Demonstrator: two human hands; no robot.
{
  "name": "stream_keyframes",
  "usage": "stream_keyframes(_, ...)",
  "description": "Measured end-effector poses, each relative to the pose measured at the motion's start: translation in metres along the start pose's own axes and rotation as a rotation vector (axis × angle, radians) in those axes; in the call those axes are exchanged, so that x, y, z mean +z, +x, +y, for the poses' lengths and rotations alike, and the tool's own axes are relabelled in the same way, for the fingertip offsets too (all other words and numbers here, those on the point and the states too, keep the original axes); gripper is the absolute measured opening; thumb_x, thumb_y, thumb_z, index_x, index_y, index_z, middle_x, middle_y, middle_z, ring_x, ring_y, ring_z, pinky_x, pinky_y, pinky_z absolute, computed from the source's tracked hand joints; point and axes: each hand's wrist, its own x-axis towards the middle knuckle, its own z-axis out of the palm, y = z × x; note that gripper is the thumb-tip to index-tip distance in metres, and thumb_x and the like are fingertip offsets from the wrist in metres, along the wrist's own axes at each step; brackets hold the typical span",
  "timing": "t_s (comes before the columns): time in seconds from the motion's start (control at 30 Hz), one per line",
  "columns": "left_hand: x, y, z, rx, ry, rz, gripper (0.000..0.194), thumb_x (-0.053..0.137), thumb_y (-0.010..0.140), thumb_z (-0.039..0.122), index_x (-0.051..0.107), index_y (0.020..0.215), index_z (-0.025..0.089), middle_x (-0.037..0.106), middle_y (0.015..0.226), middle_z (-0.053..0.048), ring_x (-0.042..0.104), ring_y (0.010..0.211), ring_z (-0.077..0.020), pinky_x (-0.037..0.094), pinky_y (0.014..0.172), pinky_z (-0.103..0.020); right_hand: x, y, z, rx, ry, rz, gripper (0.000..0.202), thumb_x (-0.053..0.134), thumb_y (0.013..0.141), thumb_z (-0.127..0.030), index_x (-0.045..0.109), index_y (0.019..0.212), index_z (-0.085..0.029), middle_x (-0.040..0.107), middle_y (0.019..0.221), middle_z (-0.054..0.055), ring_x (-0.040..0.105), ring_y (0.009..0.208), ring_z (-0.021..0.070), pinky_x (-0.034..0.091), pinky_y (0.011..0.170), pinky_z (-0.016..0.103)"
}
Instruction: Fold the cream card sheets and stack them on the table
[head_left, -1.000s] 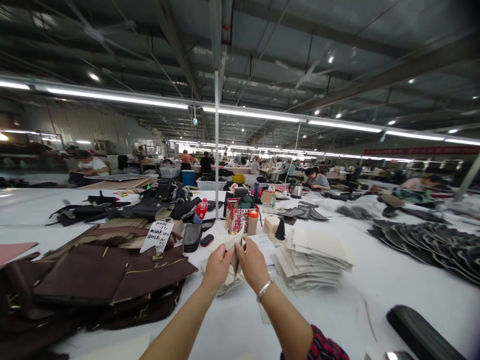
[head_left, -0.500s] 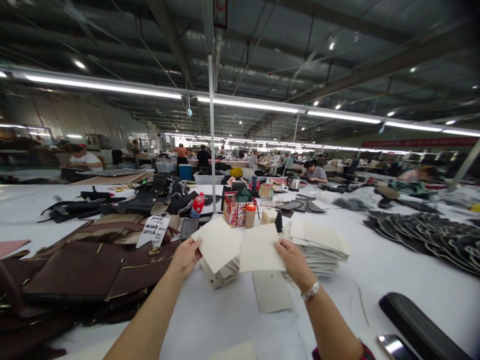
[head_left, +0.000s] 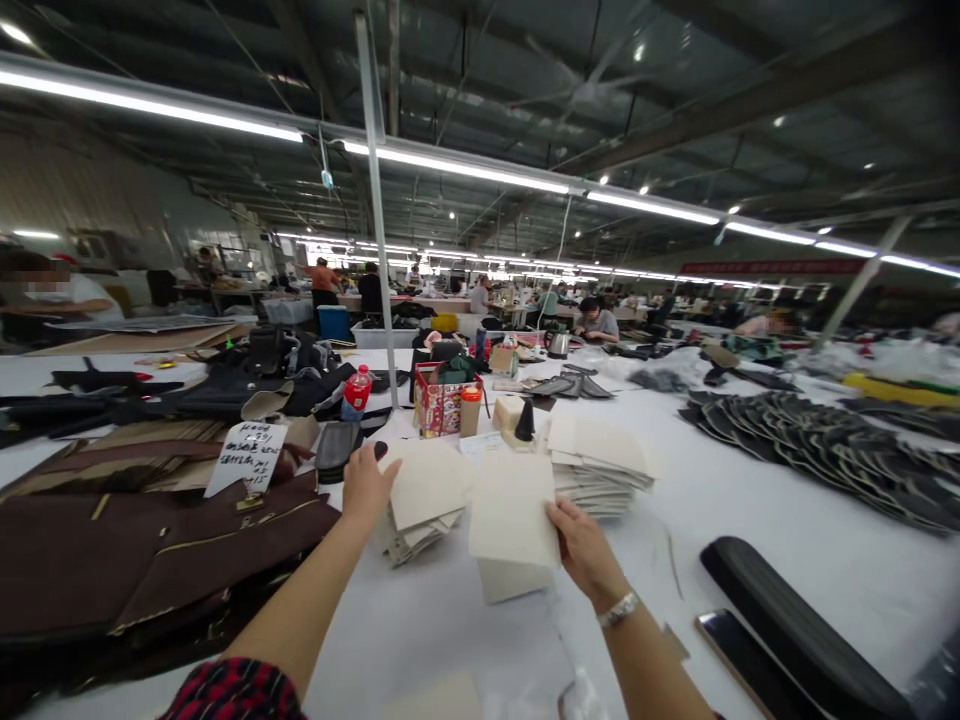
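Observation:
My right hand [head_left: 589,545] pinches the right edge of a cream square sheet [head_left: 514,510], tilted up over the table. Partly covered by it, another pale sheet [head_left: 514,582] shows below. My left hand [head_left: 367,490] is at the left side of a stack of cream sheets [head_left: 427,490], its thumb apart from its fingers. Just past those fingertips is a small black object [head_left: 381,450]; whether they touch it I cannot tell. A second, taller stack of pale sheets [head_left: 600,465] stands behind and right of the held sheet.
Brown bags [head_left: 172,540] with a handwritten card [head_left: 247,455] lie at left. Behind the stacks are a red-labelled bottle [head_left: 357,392], a patterned box [head_left: 439,405] and a black cone [head_left: 525,422]. At right are a long black piece [head_left: 795,620], a phone [head_left: 742,650] and layered black pieces [head_left: 810,450].
My left hand has let go of its cream sheet, which now rests on the left stack. My right hand still holds its sheet, now more upright. The view has turned slightly right.

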Motion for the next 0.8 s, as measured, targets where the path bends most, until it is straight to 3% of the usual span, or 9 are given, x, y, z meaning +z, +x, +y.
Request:
stream_keyframes(0.17, 0.017, -0.101, 0.017, 0.035, -0.027, -0.296, 0.039, 0.059, 0.069, 0.039, 0.056, 0.1, 0.015, 0.059, 0.103, -0.01, 0.055, 0.096, -0.0225, 0.042, 0.085, -0.033, 0.046, -0.036, -0.001, -0.221, -0.548, 0.114, 0.031, 0.039, 0.083, -0.039, 0.057, 0.096, -0.018, 0.062, 0.082, 0.005, 0.057, 0.075, 0.0188, 0.045, 0.066, 0.029)
stream_keyframes(0.27, 0.017, -0.164, 0.021, 0.055, -0.282, -0.462, 0.047, 0.057, 0.073, 0.037, 0.047, 0.114, 0.016, 0.055, 0.114, -0.009, 0.053, 0.1, -0.0202, 0.039, 0.089, -0.032, 0.081, -0.076, -0.005, -0.438, -0.835, -0.099, 0.027, 0.041, 0.083, -0.035, 0.057, 0.099, -0.02, 0.059, 0.097, 0.008, 0.053, 0.089, 0.02, 0.042, 0.08, 0.031)
stream_keyframes(0.33, 0.006, -0.187, 0.018, -0.003, -0.402, -0.42, 0.041, 0.053, 0.076, 0.035, 0.05, 0.111, 0.014, 0.058, 0.109, -0.009, 0.053, 0.098, -0.0208, 0.038, 0.09, -0.034, 0.093, -0.096, -0.009, -0.502, -0.891, -0.241, 0.028, 0.047, 0.081, -0.035, 0.056, 0.103, -0.021, 0.056, 0.105, 0.009, 0.05, 0.098, 0.0214, 0.038, 0.088, 0.034)
stream_keyframes(0.37, -0.002, -0.193, 0.014, -0.059, -0.464, -0.399, 0.038, 0.052, 0.078, 0.035, 0.051, 0.109, 0.013, 0.059, 0.106, -0.009, 0.054, 0.096, -0.0214, 0.039, 0.088, -0.035, 0.094, -0.101, -0.011, -0.496, -0.894, -0.228, 0.032, 0.05, 0.079, -0.036, 0.054, 0.107, -0.021, 0.055, 0.109, 0.009, 0.048, 0.102, 0.0223, 0.036, 0.09, 0.036)
stream_keyframes(0.47, -0.029, -0.206, -0.001, -0.217, -0.623, -0.44, 0.037, 0.05, 0.079, 0.031, 0.048, 0.112, 0.013, 0.06, 0.102, -0.009, 0.056, 0.093, -0.0224, 0.044, 0.082, -0.037, 0.083, -0.106, -0.011, -0.28, -0.826, -0.122, 0.051, 0.059, 0.071, -0.041, 0.048, 0.115, -0.018, 0.053, 0.114, 0.011, 0.048, 0.102, 0.0258, 0.039, 0.087, 0.041)
stream_keyframes(0.57, -0.045, -0.222, -0.013, -0.257, -0.61, -0.505, 0.037, 0.051, 0.079, 0.029, 0.045, 0.113, 0.014, 0.059, 0.104, -0.009, 0.056, 0.091, -0.0213, 0.045, 0.08, -0.036, 0.074, -0.109, 0.002, 0.16, -0.536, -0.521, 0.048, 0.062, 0.067, -0.041, 0.055, 0.108, -0.016, 0.06, 0.104, 0.01, 0.056, 0.092, 0.0252, 0.046, 0.079, 0.039)
stream_keyframes(0.63, -0.051, -0.237, -0.023, -0.236, -0.481, -0.422, 0.036, 0.052, 0.078, 0.028, 0.044, 0.111, 0.014, 0.058, 0.104, -0.009, 0.056, 0.091, -0.0203, 0.045, 0.079, -0.035, 0.074, -0.114, 0.016, 0.365, -0.302, -0.731, 0.046, 0.064, 0.066, -0.038, 0.057, 0.105, -0.015, 0.063, 0.098, 0.008, 0.058, 0.091, 0.0242, 0.047, 0.079, 0.037)
stream_keyframes(0.73, -0.071, -0.266, -0.046, -0.071, -0.082, -0.15, 0.033, 0.052, 0.078, 0.026, 0.044, 0.108, 0.016, 0.056, 0.103, -0.009, 0.054, 0.093, -0.019, 0.044, 0.081, -0.034, 0.074, -0.124, 0.038, 0.448, -0.205, -0.633, 0.045, 0.067, 0.063, -0.037, 0.06, 0.101, -0.013, 0.065, 0.096, 0.008, 0.059, 0.09, 0.0244, 0.047, 0.081, 0.037)
stream_keyframes(0.8, -0.095, -0.29, -0.068, 0.13, 0.234, -0.117, 0.026, 0.051, 0.079, 0.025, 0.049, 0.104, 0.017, 0.055, 0.102, -0.008, 0.051, 0.096, -0.019, 0.041, 0.087, -0.036, 0.069, -0.129, 0.049, 0.476, -0.237, -0.517, 0.041, 0.066, 0.064, -0.038, 0.063, 0.097, -0.013, 0.065, 0.097, 0.008, 0.059, 0.09, 0.0251, 0.047, 0.081, 0.037)
